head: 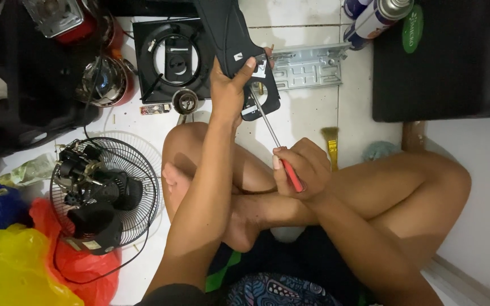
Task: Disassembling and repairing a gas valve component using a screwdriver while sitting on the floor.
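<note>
- Crossed bare legs (267, 209) fill the near view; we sit on the white tiled floor (313, 122) with the work held just above our knees.
- Our right hand (301, 170) is closed in a fist round the red handle of a screwdriver (276, 144), its shaft angled up so the tip meets the part.
- Our left hand (228, 90) is curled tight on a black plastic housing (231, 39), thumb across its face, seemingly steadying it against the tip.
- Just beyond lie a black square base with a ring opening (171, 56) and a grey metal bracket (307, 68).
- Off to the left sits a fan motor on its wire guard (106, 190), beside red and yellow bags (24, 266).
</note>
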